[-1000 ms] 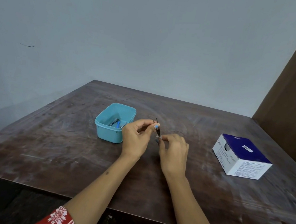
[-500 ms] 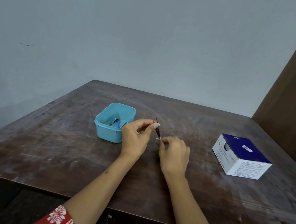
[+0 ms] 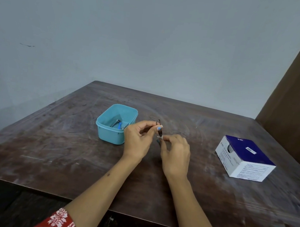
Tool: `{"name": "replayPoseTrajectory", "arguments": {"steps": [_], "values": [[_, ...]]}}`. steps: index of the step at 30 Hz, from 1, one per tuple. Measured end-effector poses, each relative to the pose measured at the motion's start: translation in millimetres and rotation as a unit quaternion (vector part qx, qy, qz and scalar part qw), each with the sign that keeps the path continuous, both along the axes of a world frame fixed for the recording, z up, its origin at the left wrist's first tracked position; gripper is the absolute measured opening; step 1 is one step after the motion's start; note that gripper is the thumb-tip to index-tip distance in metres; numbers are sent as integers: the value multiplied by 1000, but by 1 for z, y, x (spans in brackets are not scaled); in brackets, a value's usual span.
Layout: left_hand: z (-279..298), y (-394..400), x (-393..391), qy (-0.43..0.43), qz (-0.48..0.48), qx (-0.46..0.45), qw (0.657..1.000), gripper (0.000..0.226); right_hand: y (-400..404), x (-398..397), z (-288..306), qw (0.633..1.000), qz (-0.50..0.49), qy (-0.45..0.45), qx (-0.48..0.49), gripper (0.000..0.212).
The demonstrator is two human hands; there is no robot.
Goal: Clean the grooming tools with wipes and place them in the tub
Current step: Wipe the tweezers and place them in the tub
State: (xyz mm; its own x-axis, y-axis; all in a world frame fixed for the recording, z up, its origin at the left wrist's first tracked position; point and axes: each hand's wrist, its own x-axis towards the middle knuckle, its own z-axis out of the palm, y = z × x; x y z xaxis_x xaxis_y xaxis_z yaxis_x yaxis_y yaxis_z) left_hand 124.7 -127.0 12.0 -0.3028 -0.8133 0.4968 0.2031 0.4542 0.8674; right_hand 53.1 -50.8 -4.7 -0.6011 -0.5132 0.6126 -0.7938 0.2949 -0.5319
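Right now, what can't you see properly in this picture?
Head view only:
- The thin dark tool: too small to name; the left hand pinches it.
- The wipe: only a white scrap shows, the right hand covers the rest.
- Tools in the tub: small, partly behind its near wall.
- The box: its print is too small and blurred to read fully.

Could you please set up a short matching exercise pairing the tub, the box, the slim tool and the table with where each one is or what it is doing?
Things:
1. teal tub
2. blue-and-white box
3. slim dark tool
4. wooden table

States:
A. held between both hands
B. bears everything else
C. right of the hands
D. holds tools, left of the hands

Pairs: 1-D, 2-C, 3-A, 4-B
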Motion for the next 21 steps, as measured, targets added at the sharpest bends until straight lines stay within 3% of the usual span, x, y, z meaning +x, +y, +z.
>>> {"name": "replayPoseTrajectory", "arguments": {"steps": [8,15,21], "values": [[0,1,0,-1,7,-10,1000,16,3,-1,3,993,-48,-33,99,15],[11,8,5,25,0,-22,999,13,4,-2,1,991,-92,-59,81,13],[68,-11,34,18,30,-89,995,17,3,-9,-3,984,-113,-135,9,13]]}}
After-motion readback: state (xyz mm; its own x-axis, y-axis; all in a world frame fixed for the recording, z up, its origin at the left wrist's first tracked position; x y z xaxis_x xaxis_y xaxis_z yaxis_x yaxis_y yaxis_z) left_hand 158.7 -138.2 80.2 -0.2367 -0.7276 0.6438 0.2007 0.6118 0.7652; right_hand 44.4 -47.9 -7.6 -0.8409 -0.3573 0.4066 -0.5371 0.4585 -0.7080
